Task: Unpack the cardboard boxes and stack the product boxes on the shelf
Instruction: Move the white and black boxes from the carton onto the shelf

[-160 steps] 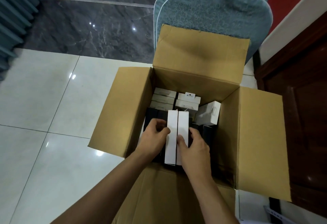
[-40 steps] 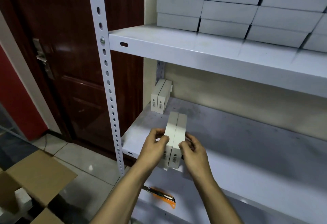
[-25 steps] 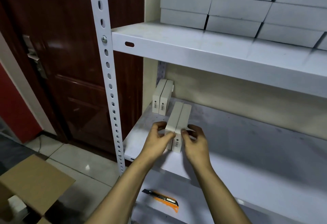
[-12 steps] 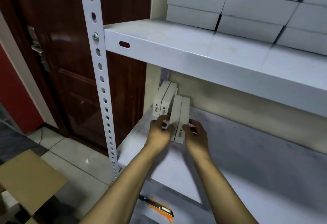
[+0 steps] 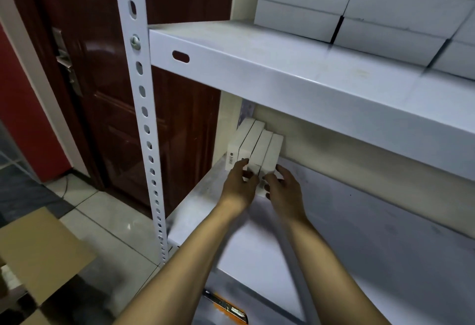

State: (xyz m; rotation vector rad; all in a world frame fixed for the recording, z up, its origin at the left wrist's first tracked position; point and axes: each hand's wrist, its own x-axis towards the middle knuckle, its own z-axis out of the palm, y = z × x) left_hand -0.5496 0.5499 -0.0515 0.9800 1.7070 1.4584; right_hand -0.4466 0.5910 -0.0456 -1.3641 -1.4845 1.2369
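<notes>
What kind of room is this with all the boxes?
Probably a small stockroom: a white metal shelf rack, plain white boxes stacked on its upper shelf, and an opened cardboard carton on the tiled floor.

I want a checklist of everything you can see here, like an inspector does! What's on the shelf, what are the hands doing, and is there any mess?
Surface: grey metal middle shelf, scuffed, mostly bare.
Job's things: four slim white product boxes stand upright side by side in the back left corner; flat white boxes are stacked on the upper shelf.
Clutter: orange utility knife on the lowest shelf.
Hands: left hand and right hand both grip the two rightmost boxes.
Cables: a thin dark one, possibly, on the floor by the door.
Surroundings: brown wooden door, brown cardboard box flap, tiled floor.
</notes>
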